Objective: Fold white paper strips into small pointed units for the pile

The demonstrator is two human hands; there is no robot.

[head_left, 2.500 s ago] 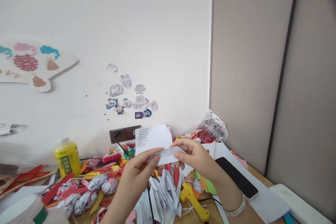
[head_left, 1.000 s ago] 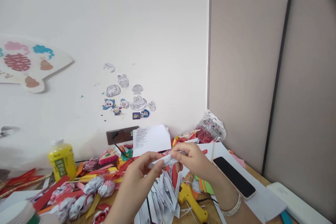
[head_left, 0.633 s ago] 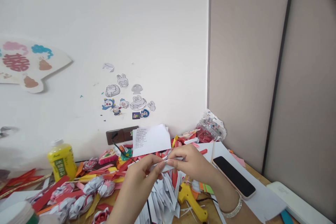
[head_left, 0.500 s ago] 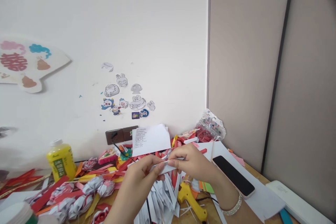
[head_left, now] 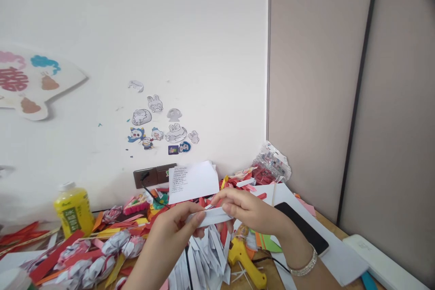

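Observation:
A folded white paper strip [head_left: 212, 217] is stretched between my two hands above the table. My left hand [head_left: 176, 226] pinches its left end between thumb and fingers. At the other end, my right hand [head_left: 238, 206] grips the strip with the thumb on the near face and fingers behind. Below them lies a heap of white folded paper strips [head_left: 207, 253]. A yellow glue gun [head_left: 246, 260] rests just right of that heap, under my right forearm, which wears a sparkling bracelet.
Twisted paper pieces [head_left: 88, 260] and coloured strips spread across the left. A yellow bottle [head_left: 74, 210] stands behind them. A handwritten sheet [head_left: 193, 182] leans near the wall socket [head_left: 154, 176]. On the right, a black phone [head_left: 301, 229] lies on white paper, beside a white box [head_left: 380, 260].
The paper strip has turned so that more of its flat face shows. My hands have moved slightly apart, and the whole view has shifted a little.

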